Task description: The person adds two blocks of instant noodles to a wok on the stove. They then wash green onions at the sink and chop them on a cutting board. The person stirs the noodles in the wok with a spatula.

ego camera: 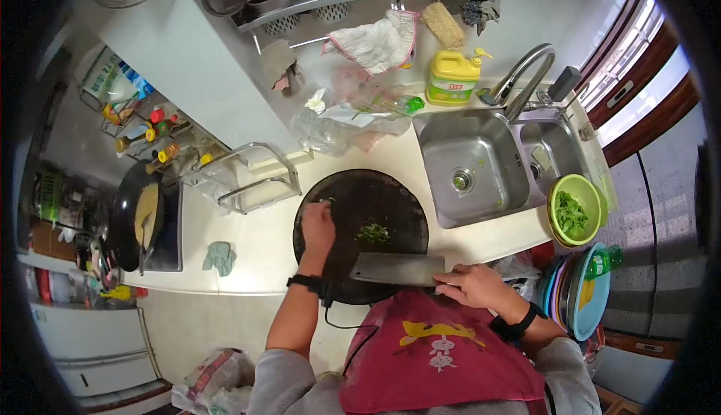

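Note:
A cleaver [397, 268] lies flat over the near part of a round, dark chopping board [394, 201]. Its handle is in my right hand [473, 285], at the board's right front edge. Beyond the blade sits a small heap of chopped greens [373, 232]. My left hand [319, 220] is over the left part of the board with its fingers bunched. A scrap of green [331, 200] shows just past the fingertips; whether they pinch it is unclear.
Right of the board is a steel double sink [473, 167] with a tap [529, 77]. A green basin of leafy greens [573, 212] stands at its near corner. To the left are a metal rack [259, 175], a cloth [219, 258] and a wok [132, 218]. Plastic bags [332, 127] lie behind.

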